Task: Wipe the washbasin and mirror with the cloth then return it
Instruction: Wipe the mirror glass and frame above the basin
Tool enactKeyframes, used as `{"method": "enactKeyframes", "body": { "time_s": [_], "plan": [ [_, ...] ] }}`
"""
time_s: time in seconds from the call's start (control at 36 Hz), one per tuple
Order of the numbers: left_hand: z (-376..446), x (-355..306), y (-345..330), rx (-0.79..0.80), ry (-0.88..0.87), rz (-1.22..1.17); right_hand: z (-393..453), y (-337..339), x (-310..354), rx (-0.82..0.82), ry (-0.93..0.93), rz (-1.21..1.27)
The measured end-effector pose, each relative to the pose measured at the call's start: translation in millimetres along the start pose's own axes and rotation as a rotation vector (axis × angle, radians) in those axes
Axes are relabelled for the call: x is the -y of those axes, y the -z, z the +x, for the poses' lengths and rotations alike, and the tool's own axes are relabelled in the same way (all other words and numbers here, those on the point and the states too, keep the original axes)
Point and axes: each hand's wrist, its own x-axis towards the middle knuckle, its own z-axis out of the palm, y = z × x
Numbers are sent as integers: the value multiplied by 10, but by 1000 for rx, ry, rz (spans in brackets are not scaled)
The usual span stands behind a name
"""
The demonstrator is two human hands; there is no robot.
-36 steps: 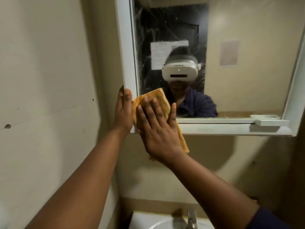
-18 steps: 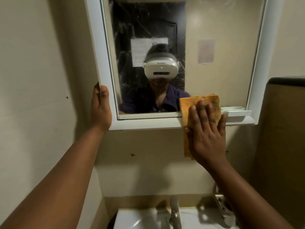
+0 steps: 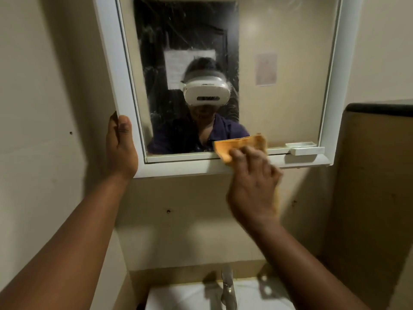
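The white-framed mirror point(image 3: 279, 41) hangs on the wall above the white washbasin point(image 3: 178, 298), whose top edge shows at the bottom of the view. My left hand point(image 3: 120, 148) grips the lower left edge of the mirror frame point(image 3: 107, 52), with the thumb on the front. My right hand point(image 3: 252, 186) holds the orange cloth point(image 3: 225, 151) with bent fingers against the mirror's bottom ledge, right of centre. Part of the cloth hangs behind the palm. The glass is streaky in its dark middle part.
A small white tray point(image 3: 307, 150) sits on the mirror ledge just right of the cloth. A metal tap point(image 3: 228, 289) stands at the basin's back edge. A brown partition with a dark top point(image 3: 380, 175) closes the right side. Beige wall is on the left.
My right hand swept the cloth from the mirror's lower left corner to the right along the bottom, then drew back slightly left and down onto the ledge, fingers now bent. The left hand kept its grip.
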Motion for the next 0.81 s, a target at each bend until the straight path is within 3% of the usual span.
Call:
{"method": "enactKeyframes", "body": {
  "time_s": [0.19,0.31,0.5,0.72,0.81],
  "plan": [
    [48,46,13,4,-51,8,-25,-154,860,242,252,8],
    [83,83,15,3,-30,-14,-5,-164,1029,371,355,10],
    [58,119,-6,-39,-13,-37,-28,-129,705,274,367,-45],
    [214,361,-30,-50,-1,-183,-25,-9,-87,58,150,-47],
    [504,872,34,3,135,-147,3,100,-263,77,50,-77]
  ]
}}
